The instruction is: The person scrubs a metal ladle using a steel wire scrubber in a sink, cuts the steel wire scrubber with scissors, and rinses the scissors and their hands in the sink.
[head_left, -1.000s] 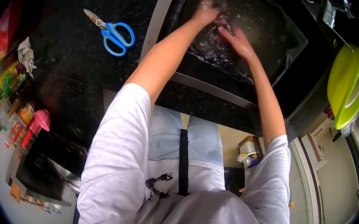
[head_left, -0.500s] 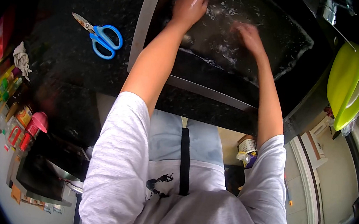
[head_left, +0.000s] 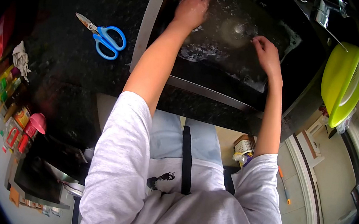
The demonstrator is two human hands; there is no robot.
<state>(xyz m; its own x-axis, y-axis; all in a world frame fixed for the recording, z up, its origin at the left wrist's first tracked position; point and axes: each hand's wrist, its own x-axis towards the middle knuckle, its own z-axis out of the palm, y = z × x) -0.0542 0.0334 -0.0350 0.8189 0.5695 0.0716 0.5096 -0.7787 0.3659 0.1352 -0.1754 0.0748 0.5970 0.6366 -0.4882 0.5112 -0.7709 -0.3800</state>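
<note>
Cloudy water with patches of suds point(head_left: 200, 52) stands in a dark sink, its grey metal rim point(head_left: 146, 31) running along the left and near sides. My left hand point(head_left: 192, 10) is at the water in the upper left of the sink, fingers stretched and slightly apart. Over the right part of the water my right hand point(head_left: 268, 56) is bent, thumb and fingers drawn together; what they hold, if anything, I cannot make out. Between the hands a pale round shape point(head_left: 234, 32) shows blurred in the water.
Blue-handled scissors point(head_left: 108, 42) lie on the black speckled counter point(head_left: 63, 57) left of the sink. A lime green basin point(head_left: 337, 84) stands at the right. Bottles and a pink cup point(head_left: 38, 123) are at the far left, near a crumpled cloth point(head_left: 21, 60).
My right hand has moved right and toward me, and its fingers now show near the surface. My left hand has shifted slightly, its fingers now extended. The suds have drifted.
</note>
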